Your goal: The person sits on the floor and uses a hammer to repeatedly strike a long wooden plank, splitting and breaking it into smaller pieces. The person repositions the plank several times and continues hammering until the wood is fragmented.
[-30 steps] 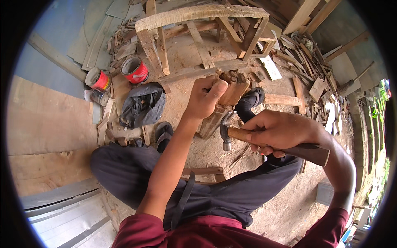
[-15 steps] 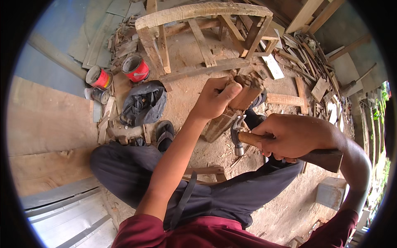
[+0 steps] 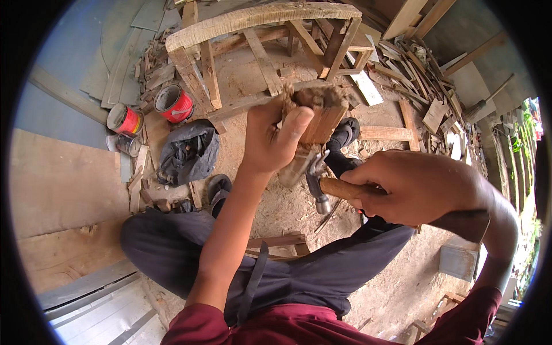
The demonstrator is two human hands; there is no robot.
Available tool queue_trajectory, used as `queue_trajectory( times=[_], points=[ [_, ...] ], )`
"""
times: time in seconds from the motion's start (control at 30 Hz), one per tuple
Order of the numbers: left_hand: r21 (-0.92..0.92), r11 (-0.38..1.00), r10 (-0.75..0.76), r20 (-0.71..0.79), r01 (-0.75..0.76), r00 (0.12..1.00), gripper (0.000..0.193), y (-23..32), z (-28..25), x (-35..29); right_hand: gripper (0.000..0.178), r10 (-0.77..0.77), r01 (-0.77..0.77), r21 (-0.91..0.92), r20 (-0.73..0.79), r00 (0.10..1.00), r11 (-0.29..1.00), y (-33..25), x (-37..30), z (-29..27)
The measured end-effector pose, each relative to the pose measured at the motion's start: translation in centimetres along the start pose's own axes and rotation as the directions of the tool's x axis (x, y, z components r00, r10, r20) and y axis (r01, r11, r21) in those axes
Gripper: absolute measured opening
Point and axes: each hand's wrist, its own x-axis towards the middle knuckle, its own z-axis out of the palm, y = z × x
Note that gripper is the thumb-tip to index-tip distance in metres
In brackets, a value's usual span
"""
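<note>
My left hand [image 3: 267,135] is closed round a rough, splintered wooden block [image 3: 322,122], thumb along its near side, raised above the ground. Below the block a second wooden piece [image 3: 295,171] stands on the ground, partly hidden. To the right, my right hand [image 3: 397,184] grips the wooden handle of a claw hammer [image 3: 317,187]. The hammer's metal head is just below the block, its claw up close to the lower end; whether they touch I cannot tell. A dark, flat, blade-like piece [image 3: 466,223] sticks out behind the right hand; its kind is unclear.
A wooden frame [image 3: 261,22] with a curved top rail stands ahead. At left are two red cans [image 3: 173,103] and a black plastic bag [image 3: 188,150]. Scrap wood [image 3: 417,77] is heaped at far right. My feet and a low wooden piece [image 3: 276,240] are near.
My left hand has moved left and slightly nearer with the block, tipping its top end into view. The right hand and hammer have shifted slightly left. The view has also moved a little.
</note>
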Motion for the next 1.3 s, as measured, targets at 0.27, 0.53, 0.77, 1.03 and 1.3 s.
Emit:
queue_trajectory(
  times=[0.27,0.53,0.77,1.03,1.3],
  points=[
    [0.132,0.991,0.01,0.051,-0.016,0.999,0.044,-0.9,-0.8,2.4,0.019,-0.184,0.177,-0.049,-0.274,0.944,0.983,0.3,1.4,1.4],
    [0.095,0.995,0.051,-0.072,-0.044,0.996,0.055,-3.6,-3.3,2.8,0.038,-0.314,0.355,-0.01,-0.489,0.814,0.935,2.4,4.3,4.4],
    [0.146,0.984,-0.067,-0.239,0.104,0.969,0.056,-4.7,-6.1,4.4,0.046,-0.348,0.462,-0.114,-0.816,0.461,0.88,6.3,14.6,11.6],
    [0.143,0.986,-0.055,-0.197,0.084,0.979,0.052,-4.2,-6.7,3.9,0.025,0.164,0.344,0.439,-0.781,0.602,0.83,4.9,16.9,16.3],
    [0.103,0.993,-0.044,-0.191,0.065,0.981,0.051,-3.3,-4.5,2.0,0.037,0.298,0.751,0.446,-0.893,0.337,0.487,0.2,17.3,10.7]
  ],
)
